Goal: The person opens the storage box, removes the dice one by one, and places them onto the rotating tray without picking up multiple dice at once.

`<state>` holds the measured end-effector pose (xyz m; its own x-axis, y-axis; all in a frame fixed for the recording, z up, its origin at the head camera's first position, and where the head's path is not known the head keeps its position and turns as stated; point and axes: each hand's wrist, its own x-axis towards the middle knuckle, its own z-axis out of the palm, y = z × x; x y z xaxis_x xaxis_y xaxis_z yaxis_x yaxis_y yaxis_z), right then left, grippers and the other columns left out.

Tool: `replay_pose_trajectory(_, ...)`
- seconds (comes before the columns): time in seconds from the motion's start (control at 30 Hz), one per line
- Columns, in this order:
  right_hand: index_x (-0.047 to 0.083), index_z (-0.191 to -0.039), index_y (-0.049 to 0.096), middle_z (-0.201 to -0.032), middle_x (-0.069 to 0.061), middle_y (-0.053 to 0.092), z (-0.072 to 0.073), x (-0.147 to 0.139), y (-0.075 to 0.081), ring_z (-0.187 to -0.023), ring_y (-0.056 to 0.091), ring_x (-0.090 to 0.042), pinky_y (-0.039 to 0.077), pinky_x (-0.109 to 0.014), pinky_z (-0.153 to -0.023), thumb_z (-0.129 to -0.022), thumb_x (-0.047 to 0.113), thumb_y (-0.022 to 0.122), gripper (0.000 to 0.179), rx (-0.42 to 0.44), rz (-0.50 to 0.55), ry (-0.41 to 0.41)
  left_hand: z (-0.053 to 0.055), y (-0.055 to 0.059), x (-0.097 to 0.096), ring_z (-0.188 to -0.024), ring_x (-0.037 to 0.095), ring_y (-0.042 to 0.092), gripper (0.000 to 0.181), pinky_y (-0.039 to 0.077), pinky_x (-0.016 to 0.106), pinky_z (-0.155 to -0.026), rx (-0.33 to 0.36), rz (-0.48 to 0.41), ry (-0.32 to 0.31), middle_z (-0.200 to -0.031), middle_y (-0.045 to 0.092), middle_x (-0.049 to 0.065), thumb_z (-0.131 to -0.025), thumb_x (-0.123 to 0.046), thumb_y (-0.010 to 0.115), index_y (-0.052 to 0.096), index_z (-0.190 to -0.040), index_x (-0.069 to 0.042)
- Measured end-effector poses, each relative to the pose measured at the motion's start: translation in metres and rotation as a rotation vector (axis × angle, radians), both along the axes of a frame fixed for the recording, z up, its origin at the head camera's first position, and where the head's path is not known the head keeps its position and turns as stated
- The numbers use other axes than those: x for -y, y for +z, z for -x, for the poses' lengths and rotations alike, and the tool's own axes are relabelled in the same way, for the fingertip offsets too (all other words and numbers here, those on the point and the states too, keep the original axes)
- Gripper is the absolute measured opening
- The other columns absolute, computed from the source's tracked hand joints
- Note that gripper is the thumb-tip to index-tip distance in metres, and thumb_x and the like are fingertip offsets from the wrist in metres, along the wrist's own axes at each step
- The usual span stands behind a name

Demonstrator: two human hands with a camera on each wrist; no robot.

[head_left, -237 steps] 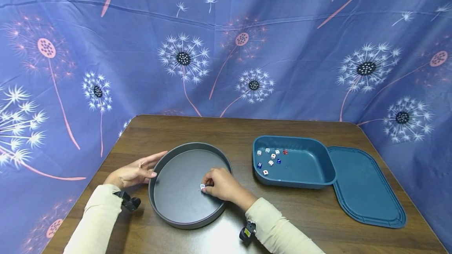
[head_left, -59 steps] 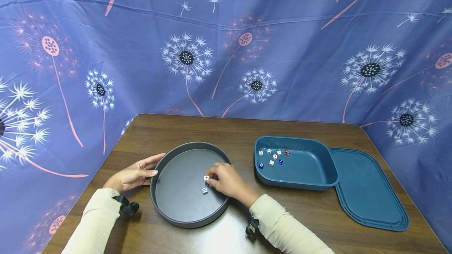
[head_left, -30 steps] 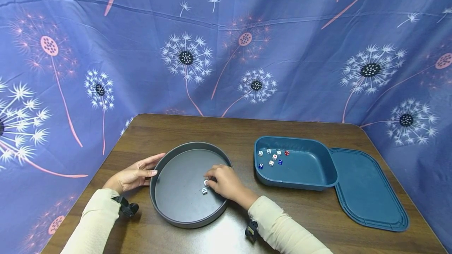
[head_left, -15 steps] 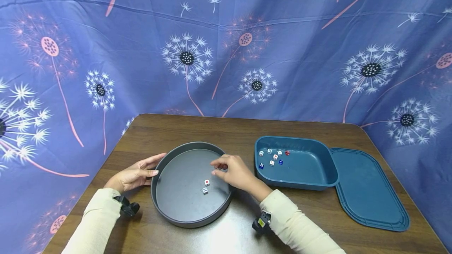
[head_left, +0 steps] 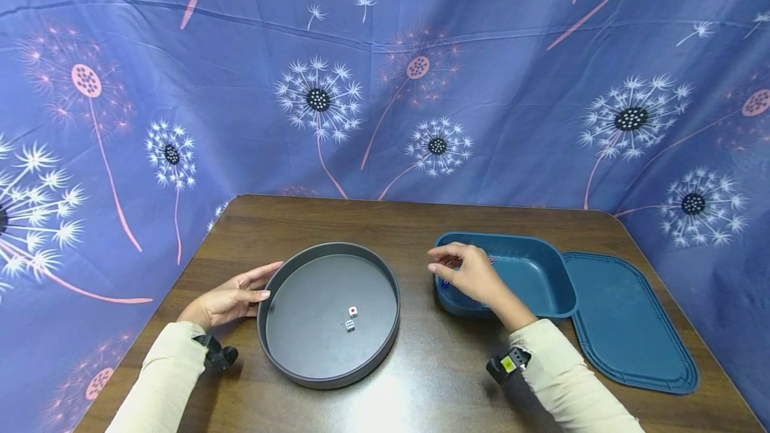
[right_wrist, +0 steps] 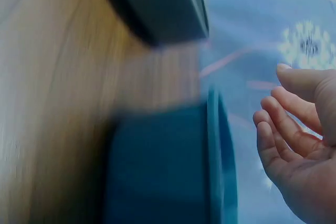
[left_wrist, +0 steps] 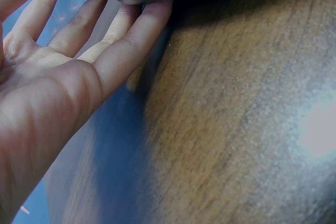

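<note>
Right hand (head_left: 466, 272) shifted from pan (head_left: 307, 299) to box (head_left: 535, 279)

The right hand holds nothing. Its fingers are loosely curved, with a narrow gap between thumb and forefinger. Half a second earlier it was over the right part of the pan; it is now above the left end of the box, to the right of the pan. Contact with the box cannot be confirmed.

The left hand (head_left: 234, 294) is unchanged. It rests against the left side of the pan, fingers extended along the outer wall, thumb at the rim.

Inside the pan, right of centre, lie two white dice: the one-dot die (head_left: 353, 311), red dot up, and the six-dot die (head_left: 350, 326) just in front of it. Both are free of the hands. This indicates that placement of these two is complete.

In the box, a red die (head_left: 490, 260) and a blue die (head_left: 445, 283) show partly; the right hand hides other contents. The work therefore appears only partly done.

Farthest right of the pan, beyond the box, the lid (head_left: 628, 326) lies flat on the table (head_left: 409, 226).
</note>
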<state>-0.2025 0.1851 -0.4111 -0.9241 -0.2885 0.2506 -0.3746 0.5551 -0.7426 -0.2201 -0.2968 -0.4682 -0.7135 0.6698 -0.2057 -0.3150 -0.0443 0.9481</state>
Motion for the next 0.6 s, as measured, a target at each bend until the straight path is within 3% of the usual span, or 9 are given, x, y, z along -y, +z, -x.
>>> replay_pose_trajectory(0.3, -0.003, -0.111, 0.068, -0.092, -0.010, 0.070, 0.012, -0.062, -0.017, -0.078, 0.063, -0.016, 0.050, -0.023, -0.064, -0.087, 0.013, 0.071, 0.029, 0.100, -0.055, -0.150, 0.000, 0.001, 0.000, -0.124, 0.026, 0.050, 0.065, 0.043, 0.049, -0.096, 0.004, 0.006, 0.001, -0.148, 0.035, 0.000, -0.098, 0.005, 0.043, 0.018, -0.154, -0.017)
replay_pose_trajectory(0.6, -0.006, -0.110, 0.067, -0.092, -0.012, 0.068, 0.019, -0.084, -0.034, -0.080, 0.061, -0.017, 0.048, -0.026, -0.065, -0.086, 0.011, 0.072, 0.031, 0.219, -0.120, -0.156, -0.001, 0.003, -0.001, -0.125, 0.026, 0.049, 0.066, 0.043, 0.050, -0.097, 0.013, 0.014, 0.008, -0.149, 0.033, 0.002, -0.097, 0.005, 0.043, 0.017, -0.154, -0.016)
